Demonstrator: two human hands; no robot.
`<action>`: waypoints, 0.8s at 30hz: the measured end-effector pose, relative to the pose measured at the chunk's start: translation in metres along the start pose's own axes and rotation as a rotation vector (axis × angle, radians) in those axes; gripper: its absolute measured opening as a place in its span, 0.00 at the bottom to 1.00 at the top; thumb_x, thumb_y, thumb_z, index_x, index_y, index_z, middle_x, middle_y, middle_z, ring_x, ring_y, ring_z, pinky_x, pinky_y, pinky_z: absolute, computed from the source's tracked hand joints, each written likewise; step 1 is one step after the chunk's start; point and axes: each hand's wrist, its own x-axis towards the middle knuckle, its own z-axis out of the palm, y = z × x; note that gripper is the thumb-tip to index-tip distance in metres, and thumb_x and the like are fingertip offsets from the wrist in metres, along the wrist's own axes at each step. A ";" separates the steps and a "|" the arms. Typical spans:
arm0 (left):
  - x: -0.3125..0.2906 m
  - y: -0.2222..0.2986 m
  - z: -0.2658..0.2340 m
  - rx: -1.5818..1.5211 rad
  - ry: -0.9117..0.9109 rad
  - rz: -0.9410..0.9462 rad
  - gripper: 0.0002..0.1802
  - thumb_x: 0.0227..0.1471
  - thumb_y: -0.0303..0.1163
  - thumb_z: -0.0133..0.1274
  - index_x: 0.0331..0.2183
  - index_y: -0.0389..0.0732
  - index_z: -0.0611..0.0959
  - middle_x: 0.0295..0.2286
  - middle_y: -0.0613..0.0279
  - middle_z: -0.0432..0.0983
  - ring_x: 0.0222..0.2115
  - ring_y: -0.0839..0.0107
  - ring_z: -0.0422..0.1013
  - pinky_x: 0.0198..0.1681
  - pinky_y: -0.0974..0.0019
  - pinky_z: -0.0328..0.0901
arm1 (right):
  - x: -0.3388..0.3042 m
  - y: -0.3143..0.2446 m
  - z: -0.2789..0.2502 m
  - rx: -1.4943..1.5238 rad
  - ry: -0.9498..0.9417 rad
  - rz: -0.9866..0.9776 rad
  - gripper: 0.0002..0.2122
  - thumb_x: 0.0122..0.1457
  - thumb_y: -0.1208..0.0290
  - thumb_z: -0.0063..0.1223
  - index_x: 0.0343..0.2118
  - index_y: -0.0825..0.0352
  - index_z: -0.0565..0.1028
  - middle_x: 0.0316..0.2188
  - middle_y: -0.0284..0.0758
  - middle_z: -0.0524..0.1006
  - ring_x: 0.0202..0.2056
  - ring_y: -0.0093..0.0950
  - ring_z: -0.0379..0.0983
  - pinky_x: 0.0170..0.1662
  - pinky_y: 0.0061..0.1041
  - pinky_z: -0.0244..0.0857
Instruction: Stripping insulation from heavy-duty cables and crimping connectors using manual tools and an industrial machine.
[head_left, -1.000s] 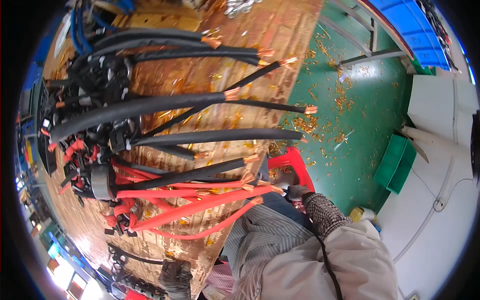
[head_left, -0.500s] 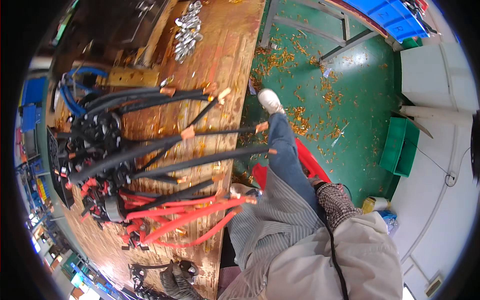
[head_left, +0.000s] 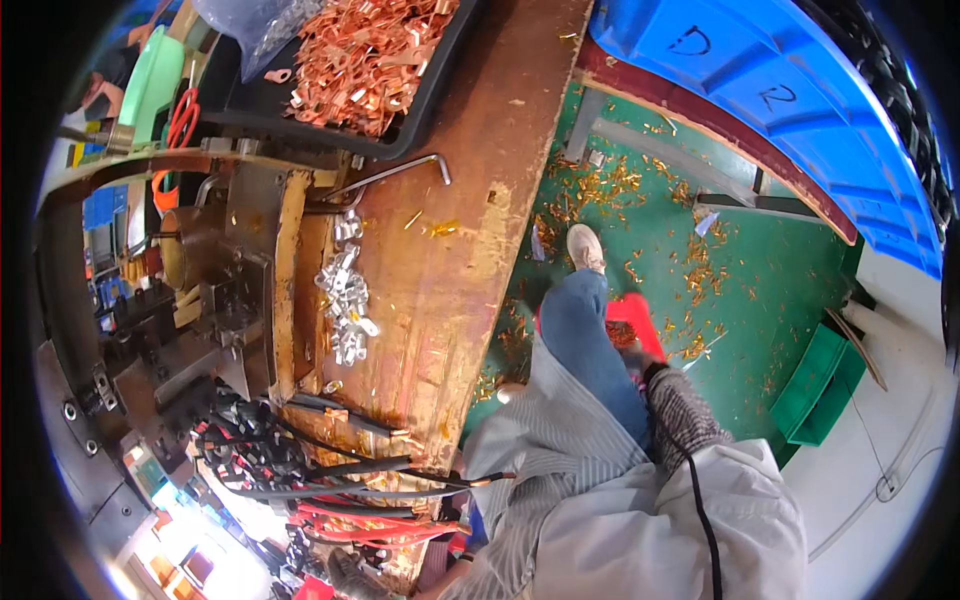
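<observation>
My right arm, in a checked sleeve, reaches down beside my thigh. Its hand (head_left: 634, 364) is a small dark blur near a red plastic piece (head_left: 648, 328) above the floor, its fingers unreadable. Against the workbench's lower left edge lies a grey sleeve or glove (head_left: 350, 574), beside a bare wrist with a dark band (head_left: 466, 558). Whether either belongs to my left arm I cannot tell. Close by are thick black cables (head_left: 365, 467) with bare copper ends and red cables (head_left: 370, 522), spread across the wooden bench (head_left: 470, 230).
A black tray (head_left: 392, 150) heaped with copper lugs (head_left: 370, 65) stands at the far left. Silver terminals (head_left: 345, 300) and a hex key (head_left: 400, 175) lie beside a metal machine (head_left: 215, 320). A blue crate (head_left: 780, 80) is upper right, a green bin (head_left: 822, 385) right. Copper-coloured scraps cover the floor.
My view has swung toward the far end of the bench. The cables now sit lower in the picture, and the machine and copper lug tray have come into sight. My right arm stays low.
</observation>
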 end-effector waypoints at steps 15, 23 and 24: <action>0.011 -0.144 -0.031 -0.336 0.033 -0.284 0.16 0.52 0.39 0.50 0.37 0.36 0.78 0.30 0.67 0.75 0.28 0.77 0.68 0.31 0.73 0.63 | -0.003 0.044 -0.089 -0.121 0.107 -0.252 0.18 0.55 0.64 0.45 0.50 0.59 0.68 0.52 0.44 0.65 0.56 0.39 0.57 0.57 0.51 0.43; 0.013 -0.137 -0.018 -0.281 0.352 -0.459 0.11 0.50 0.39 0.54 0.27 0.41 0.77 0.18 0.70 0.70 0.13 0.79 0.64 0.14 0.77 0.58 | 0.013 0.024 -0.179 -0.228 0.221 -0.496 0.19 0.54 0.63 0.45 0.50 0.59 0.68 0.52 0.45 0.64 0.56 0.39 0.57 0.57 0.50 0.43; 0.012 -0.130 -0.012 -0.351 0.336 -0.385 0.11 0.50 0.39 0.53 0.25 0.42 0.76 0.17 0.71 0.68 0.13 0.80 0.63 0.14 0.76 0.58 | 0.018 0.023 -0.196 -0.254 0.252 -0.522 0.19 0.54 0.63 0.45 0.50 0.59 0.68 0.52 0.45 0.64 0.56 0.39 0.56 0.57 0.50 0.43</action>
